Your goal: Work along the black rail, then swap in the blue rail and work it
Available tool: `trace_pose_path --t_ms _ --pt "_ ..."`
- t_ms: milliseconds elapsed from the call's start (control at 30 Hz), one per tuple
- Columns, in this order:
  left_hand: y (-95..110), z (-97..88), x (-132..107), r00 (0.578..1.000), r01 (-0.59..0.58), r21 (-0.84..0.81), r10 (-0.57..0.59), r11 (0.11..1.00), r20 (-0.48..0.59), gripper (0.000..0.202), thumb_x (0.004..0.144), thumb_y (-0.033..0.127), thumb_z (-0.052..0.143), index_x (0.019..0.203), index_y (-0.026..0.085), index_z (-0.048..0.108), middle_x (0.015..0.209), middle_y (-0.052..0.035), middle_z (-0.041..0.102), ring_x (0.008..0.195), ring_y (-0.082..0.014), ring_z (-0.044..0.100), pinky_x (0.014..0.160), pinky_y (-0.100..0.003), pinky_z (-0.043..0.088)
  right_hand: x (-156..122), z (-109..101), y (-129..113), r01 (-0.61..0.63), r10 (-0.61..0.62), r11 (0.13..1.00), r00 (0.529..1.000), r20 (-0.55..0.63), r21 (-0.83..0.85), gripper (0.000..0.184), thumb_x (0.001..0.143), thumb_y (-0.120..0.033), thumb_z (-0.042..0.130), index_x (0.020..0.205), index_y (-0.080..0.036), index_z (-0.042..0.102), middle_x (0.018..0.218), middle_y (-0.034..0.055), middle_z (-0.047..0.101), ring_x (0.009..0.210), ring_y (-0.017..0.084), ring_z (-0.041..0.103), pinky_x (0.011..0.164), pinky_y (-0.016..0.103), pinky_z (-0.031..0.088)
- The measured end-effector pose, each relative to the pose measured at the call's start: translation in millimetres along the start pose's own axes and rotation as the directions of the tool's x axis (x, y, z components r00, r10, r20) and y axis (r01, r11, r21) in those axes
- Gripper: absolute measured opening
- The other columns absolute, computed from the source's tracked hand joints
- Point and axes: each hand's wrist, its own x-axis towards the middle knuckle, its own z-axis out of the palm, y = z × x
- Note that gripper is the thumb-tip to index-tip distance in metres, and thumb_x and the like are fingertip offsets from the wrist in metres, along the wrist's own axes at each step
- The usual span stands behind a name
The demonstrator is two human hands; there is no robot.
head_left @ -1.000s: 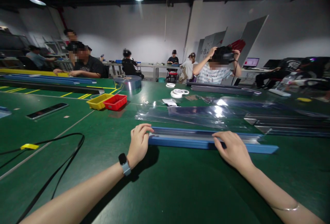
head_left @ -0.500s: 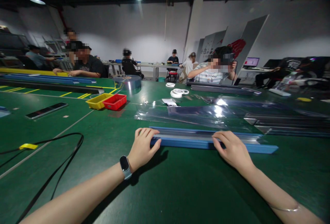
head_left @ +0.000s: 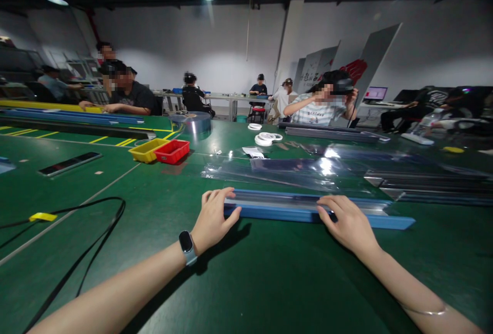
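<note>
In the head view, a long blue profile strip (head_left: 279,213) with a channel-like inside lies across the green table (head_left: 265,282) in front of me. At its left end, my left hand (head_left: 212,221) is bent around the strip, thumb on the near side and fingers over the end. My right hand (head_left: 349,223) holds it right of the middle, thumb on the near wall and fingertips over the channel. The strip's right end sticks out past that hand. Both hands are partly closed, and the undersides of the fingers are hidden.
Beyond the strip lie clear plastic film pieces (head_left: 269,172) and white tape rings (head_left: 265,140). Dark profiles (head_left: 442,185) rest to the right. On the left are a red bin (head_left: 172,152), a yellow bin (head_left: 148,150), a phone (head_left: 70,163) and a black cable (head_left: 110,229). A co-worker (head_left: 321,103) sits opposite.
My left index finger has shifted slightly at the strip's end. My right hand and the blue strip look unmoved. The co-worker opposite has shifted slightly, hands still at the headset.
</note>
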Motion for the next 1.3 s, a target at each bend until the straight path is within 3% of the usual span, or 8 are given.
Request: trace_pose_path --t_ms 467,833,1300 --pt "-3.8 2.5 1.0 0.999 0.041 -0.023 -0.04 0.999 0.036 0.023 0.081 0.031 0.045 0.102 0.023 0.046 0.108 -0.0019 0.054 0.104 -0.0184 0.043 0.09 -0.039 0.024 -0.2 0.0 -1.2 -0.059 0.06 0.997 0.998 0.027 -0.041 0.023 0.081 -0.035 0.043 0.088 -0.019 0.057 0.09 0.0067 0.058 0.086 0.02 0.052 0.075 0.032 0.04" --pt "-7.9 6.4 -1.3 0.997 0.078 -0.055 -0.077 0.995 0.025 0.037 0.081 0.034 0.045 0.115 0.022 0.038 0.103 -0.0042 0.054 0.098 -0.0184 0.048 0.088 -0.038 0.026 -0.4 -0.1 -1.1 -0.06 0.06 0.998 0.998 0.002 -0.031 0.024 0.081 -0.036 0.041 0.086 -0.019 0.057 0.089 0.0071 0.058 0.084 0.02 0.053 0.071 0.031 0.042" --pt "-5.3 4.8 -0.3 0.997 0.067 -0.028 -0.065 0.997 0.05 0.027 0.082 0.033 0.044 0.107 0.023 0.044 0.105 -0.0034 0.054 0.1 -0.0188 0.046 0.088 -0.039 0.026 0.9 -2.0 -0.4 -0.021 0.021 0.998 1.0 -0.009 -0.059 0.025 0.081 -0.036 0.043 0.081 -0.018 0.06 0.082 0.0076 0.059 0.079 0.021 0.053 0.071 0.034 0.04"
